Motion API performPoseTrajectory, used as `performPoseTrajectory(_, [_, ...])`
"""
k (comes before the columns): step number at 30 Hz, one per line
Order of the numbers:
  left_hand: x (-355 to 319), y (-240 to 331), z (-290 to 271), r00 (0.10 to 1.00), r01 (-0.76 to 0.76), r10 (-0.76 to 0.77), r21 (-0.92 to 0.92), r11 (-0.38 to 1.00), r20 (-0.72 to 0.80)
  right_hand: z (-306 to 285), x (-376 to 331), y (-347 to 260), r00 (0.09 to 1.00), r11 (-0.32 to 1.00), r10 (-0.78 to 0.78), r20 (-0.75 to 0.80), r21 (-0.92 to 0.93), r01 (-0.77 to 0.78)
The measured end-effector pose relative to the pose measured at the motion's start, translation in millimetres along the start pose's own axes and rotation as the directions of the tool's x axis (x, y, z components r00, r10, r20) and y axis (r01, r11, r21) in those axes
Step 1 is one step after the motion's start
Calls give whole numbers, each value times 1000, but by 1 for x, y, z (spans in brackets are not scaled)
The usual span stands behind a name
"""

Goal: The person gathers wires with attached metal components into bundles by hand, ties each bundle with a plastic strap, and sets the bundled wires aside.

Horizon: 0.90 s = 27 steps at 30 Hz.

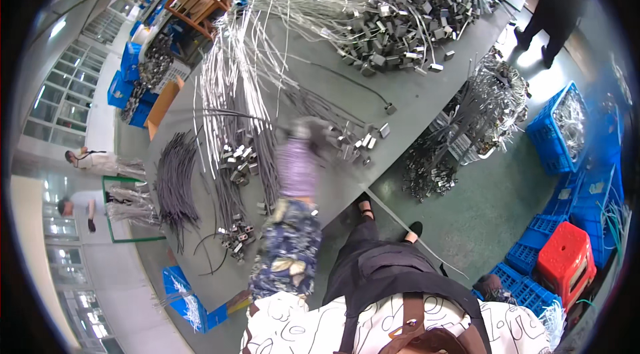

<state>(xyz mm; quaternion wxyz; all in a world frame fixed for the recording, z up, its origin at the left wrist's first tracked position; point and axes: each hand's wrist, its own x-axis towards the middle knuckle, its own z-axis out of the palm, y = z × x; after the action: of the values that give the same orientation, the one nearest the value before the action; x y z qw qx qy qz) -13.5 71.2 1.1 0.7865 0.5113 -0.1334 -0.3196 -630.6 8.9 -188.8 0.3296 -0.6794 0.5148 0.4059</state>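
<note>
Reaching left hand (308,129) over grey table (413,97) twd metal clips (357,143), uncountable; fingers blurred, can't tell; 1 hand visible

Bright, even daylight enters from the windows (63,97) at far left; glare whitens the floor (533,54) at far right; the outstretched arm (297,167) over the bench (413,97) is motion-blurred; fisheye bending curves edges toward the dark rim.

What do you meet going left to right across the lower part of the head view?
Dark cable bundle → metal connector pieces → patterned sleeve of the person's reaching arm → black shoes on the floor → red plastic stool.
</note>
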Motion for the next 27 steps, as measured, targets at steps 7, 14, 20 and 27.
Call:
performPoseTrajectory(7, [17,-60,4,981,178,-191,268,947,23,-200,-14,-264,898,476,-362,-250,779,409])
performPoseTrajectory(14, [67,-20,-16,983,184,-79,874,449,-166,-292,-21,-448,628,405,-732,-266,571,714])
performPoseTrajectory(20, [79,-21,-38,912,397,-294,427,813,-287,-356,59,-527,-12,582,-627,-779,-479,657])
performPoseTrajectory(27, [61,-41,-31,936,229,-308,-368,901,-172,-364,85,-530,-112,467,-744,-659,-632,618])
